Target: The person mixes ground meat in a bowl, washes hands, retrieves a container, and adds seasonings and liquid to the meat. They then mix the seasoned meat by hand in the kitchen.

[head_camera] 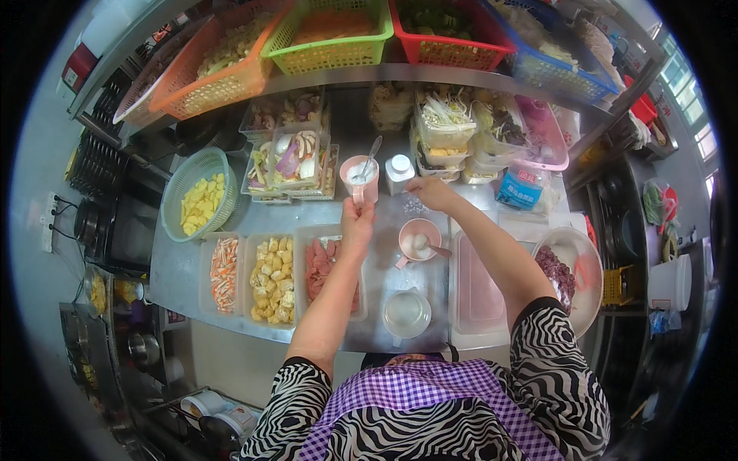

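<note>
My left hand grips the handle of a pink cup on the steel table. White powder fills the cup, and a metal spoon leans in it. My right hand has its fingers drawn together by the side of a white-capped square bottle; whether they touch it or pinch something is unclear. White grains are scattered on the table below that hand. Closer to me, a second pink cup contains white lumps and a spoon. A translucent measuring jug stands nearer still.
At left are tubs of crab sticks, tofu puffs and sliced sausage, plus a potato basket. At right, a lidded container adjoins a minced-meat bowl. Vegetable boxes stand behind, under a basket-laden shelf.
</note>
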Tool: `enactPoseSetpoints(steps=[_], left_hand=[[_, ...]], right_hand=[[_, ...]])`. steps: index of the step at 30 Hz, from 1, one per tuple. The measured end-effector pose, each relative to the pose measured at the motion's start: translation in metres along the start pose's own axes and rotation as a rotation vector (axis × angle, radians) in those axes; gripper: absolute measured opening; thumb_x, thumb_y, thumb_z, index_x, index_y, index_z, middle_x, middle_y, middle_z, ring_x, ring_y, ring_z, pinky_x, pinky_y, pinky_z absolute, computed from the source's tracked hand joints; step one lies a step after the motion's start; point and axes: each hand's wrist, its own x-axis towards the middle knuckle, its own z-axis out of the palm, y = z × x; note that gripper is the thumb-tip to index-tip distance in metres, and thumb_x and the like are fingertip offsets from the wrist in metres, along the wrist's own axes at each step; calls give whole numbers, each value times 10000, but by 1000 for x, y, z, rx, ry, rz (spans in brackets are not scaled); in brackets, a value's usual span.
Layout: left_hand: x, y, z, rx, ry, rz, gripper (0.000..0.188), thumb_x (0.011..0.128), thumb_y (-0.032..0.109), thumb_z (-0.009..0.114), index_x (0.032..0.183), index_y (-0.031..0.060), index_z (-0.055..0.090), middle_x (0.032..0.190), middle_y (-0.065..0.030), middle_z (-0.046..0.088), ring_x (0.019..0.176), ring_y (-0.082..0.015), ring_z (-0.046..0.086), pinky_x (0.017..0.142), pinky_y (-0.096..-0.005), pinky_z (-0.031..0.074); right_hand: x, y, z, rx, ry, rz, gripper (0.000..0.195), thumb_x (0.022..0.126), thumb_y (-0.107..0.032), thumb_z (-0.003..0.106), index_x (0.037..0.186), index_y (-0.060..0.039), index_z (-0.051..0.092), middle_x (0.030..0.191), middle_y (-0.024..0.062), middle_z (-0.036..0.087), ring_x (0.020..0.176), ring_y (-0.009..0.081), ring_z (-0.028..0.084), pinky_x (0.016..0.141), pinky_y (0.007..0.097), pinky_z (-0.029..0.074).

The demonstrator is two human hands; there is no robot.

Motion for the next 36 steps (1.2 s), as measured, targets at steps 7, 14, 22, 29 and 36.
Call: enactPoseSetpoints(steps=[7, 14, 22, 29, 36], left_hand=[[2, -4, -6, 220, -36, -91, 385, 849, 127, 604, 1185, 2, 464, 882, -58, 547, 754, -160, 523, 721, -300, 441], [-93, 30, -6, 810, -415, 56, 394, 795, 272, 709, 1069, 31, 562, 938, -106, 584, 715, -167, 561, 630, -320, 461], [-92, 18, -8, 611, -332, 23, 236, 880, 258, 626, 882, 25, 587, 641, -54, 543, 588, -193, 519, 574, -339, 417], [-95, 69, -39, 384, -111, 114, 226, 941, 226, 560, 847, 21, 584, 637, 32, 513, 599, -71, 458, 542, -252, 380], [-83, 89, -51, 252, -61, 79, 229, 944, 222, 559, 834, 23, 587, 609, 38, 498, 573, -34, 445, 522, -205, 369]], right_hand=[[11, 15, 7, -96, -35, -22, 368, 776, -74, 481, 1118, -78, 617, 1128, 135, 639, 1040, 307, 603, 914, 375, 460], [13, 35, 24, -327, 47, 392, 374, 887, -285, 449, 1111, -33, 612, 1186, 192, 597, 1087, 324, 583, 929, 398, 460], [34, 63, 63, -530, -55, -89, 243, 883, -239, 460, 974, -90, 629, 1063, 138, 620, 1023, 299, 595, 857, 400, 492], [25, 26, 66, -324, 129, 3, 245, 853, -276, 529, 950, -79, 636, 1081, 125, 613, 1036, 280, 582, 889, 393, 463], [29, 34, 45, -658, -177, -47, 247, 802, -240, 583, 896, -36, 686, 956, 154, 668, 920, 309, 639, 821, 406, 503]])
